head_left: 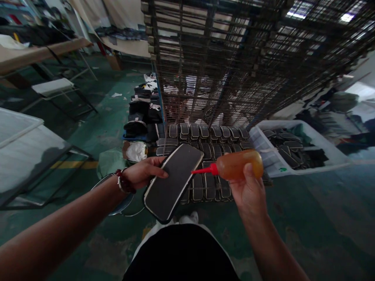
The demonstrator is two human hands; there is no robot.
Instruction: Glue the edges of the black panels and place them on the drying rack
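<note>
My left hand [145,171] grips a flat black pad with a pale rim [171,182] by its left edge, tilted up toward me. My right hand [249,191] is wrapped round an amber squeeze bottle [238,164] lying sideways. Its red nozzle [203,170] points left and touches the pad's right edge. A dark bracelet sits on my left wrist. Below the pad, a low wire tray [205,183] holds rows of several similar black pads.
A tall wire drying rack [234,66] rises behind the tray. A white plastic bin [310,140] with more dark pieces stands at right. Stacked dark pieces [142,113] lie at left centre. A glass-topped table [26,152] and a round metal basin [117,207] are left.
</note>
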